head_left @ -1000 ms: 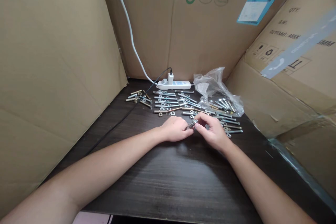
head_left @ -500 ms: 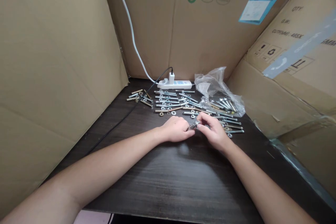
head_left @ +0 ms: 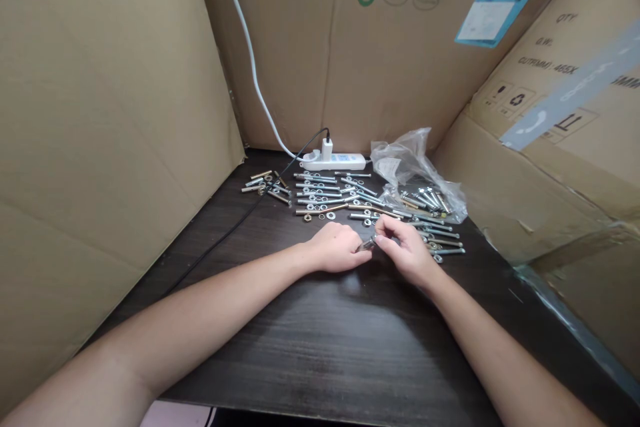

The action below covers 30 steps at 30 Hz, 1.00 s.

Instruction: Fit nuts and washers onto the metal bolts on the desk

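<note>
My left hand (head_left: pixel 336 247) is closed around a silver expansion bolt (head_left: pixel 367 244), whose end sticks out between thumb and forefinger. At that end, the thumb and forefinger of my right hand (head_left: pixel 405 247) pinch the bolt's tip; whether a nut or washer sits there is too small to tell. Just beyond both hands lie rows of loose bolts (head_left: pixel 320 201), sleeves, washers (head_left: pixel 331 216) and nuts (head_left: pixel 307 218). More long bolts (head_left: pixel 447 242) lie right beside my right hand, partly hidden by it.
A white power strip (head_left: pixel 345 161) with a plugged-in adapter stands at the back. A clear plastic bag (head_left: pixel 407 153) lies near a pile of assembled anchors (head_left: pixel 430 199). Loose sleeves (head_left: pixel 260 181) sit at left by a black cable (head_left: pixel 220 238). Cardboard boxes (head_left: pixel 285 47) wall the dark table (head_left: pixel 320 347).
My right fingertips have shifted slightly at the end of the bolt, and the bolt has turned or tilted a little. My left hand stays nearly still.
</note>
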Each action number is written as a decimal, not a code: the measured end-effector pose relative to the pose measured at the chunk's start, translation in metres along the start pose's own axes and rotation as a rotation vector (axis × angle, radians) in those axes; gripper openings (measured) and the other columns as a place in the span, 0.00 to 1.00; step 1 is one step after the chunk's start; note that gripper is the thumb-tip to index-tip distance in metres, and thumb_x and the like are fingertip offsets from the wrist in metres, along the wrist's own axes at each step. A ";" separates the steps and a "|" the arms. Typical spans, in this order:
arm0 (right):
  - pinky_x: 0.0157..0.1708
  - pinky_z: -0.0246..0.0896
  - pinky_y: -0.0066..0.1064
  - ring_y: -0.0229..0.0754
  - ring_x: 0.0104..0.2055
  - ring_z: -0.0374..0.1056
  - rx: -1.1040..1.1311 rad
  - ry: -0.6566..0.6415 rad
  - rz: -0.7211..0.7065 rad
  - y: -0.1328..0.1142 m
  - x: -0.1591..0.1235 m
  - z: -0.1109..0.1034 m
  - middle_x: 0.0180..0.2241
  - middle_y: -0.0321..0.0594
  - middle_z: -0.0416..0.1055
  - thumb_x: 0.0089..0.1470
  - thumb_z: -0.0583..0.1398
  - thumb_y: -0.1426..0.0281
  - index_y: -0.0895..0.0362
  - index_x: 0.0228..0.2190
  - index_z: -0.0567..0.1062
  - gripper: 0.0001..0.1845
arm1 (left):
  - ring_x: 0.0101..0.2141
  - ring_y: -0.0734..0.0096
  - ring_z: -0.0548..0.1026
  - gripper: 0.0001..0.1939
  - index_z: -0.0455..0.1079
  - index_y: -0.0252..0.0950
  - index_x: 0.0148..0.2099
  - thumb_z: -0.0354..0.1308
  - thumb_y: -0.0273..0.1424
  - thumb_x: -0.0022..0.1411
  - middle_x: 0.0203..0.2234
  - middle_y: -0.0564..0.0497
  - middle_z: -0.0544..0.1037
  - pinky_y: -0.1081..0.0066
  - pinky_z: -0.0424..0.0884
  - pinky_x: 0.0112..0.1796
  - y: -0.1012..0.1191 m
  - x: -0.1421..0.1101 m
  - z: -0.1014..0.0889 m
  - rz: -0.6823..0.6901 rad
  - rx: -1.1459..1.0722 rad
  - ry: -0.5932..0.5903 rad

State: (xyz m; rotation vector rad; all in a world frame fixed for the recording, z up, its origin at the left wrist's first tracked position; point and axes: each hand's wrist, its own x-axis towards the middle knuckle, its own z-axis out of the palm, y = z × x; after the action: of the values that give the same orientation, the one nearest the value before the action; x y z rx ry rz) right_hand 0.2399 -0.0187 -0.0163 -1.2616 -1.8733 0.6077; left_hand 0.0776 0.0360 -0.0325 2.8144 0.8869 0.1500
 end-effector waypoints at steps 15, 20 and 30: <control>0.27 0.50 0.30 0.38 0.26 0.55 -0.025 -0.010 -0.042 0.001 0.001 -0.002 0.22 0.34 0.59 0.55 0.51 0.65 0.56 0.23 0.62 0.11 | 0.25 0.64 0.76 0.26 0.74 0.34 0.23 0.45 0.43 0.63 0.21 0.46 0.77 0.70 0.61 0.26 0.001 0.000 -0.002 -0.014 -0.016 0.005; 0.25 0.47 0.29 0.35 0.23 0.52 -0.039 -0.050 0.005 0.000 0.001 0.002 0.19 0.32 0.55 0.56 0.53 0.66 0.56 0.17 0.58 0.18 | 0.24 0.63 0.75 0.26 0.73 0.34 0.22 0.45 0.43 0.63 0.21 0.46 0.77 0.70 0.61 0.26 0.000 -0.001 -0.001 0.027 -0.017 0.002; 0.27 0.51 0.29 0.38 0.27 0.56 -0.113 0.022 -0.073 0.001 0.001 -0.001 0.23 0.35 0.60 0.53 0.54 0.66 0.56 0.21 0.61 0.12 | 0.25 0.65 0.75 0.27 0.74 0.35 0.23 0.44 0.43 0.64 0.21 0.46 0.77 0.71 0.59 0.25 0.001 0.000 -0.002 -0.011 0.002 -0.007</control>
State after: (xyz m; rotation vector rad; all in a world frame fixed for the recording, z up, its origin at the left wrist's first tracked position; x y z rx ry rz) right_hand 0.2408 -0.0178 -0.0161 -1.2599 -1.9493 0.4528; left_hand 0.0781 0.0351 -0.0306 2.8097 0.9016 0.1381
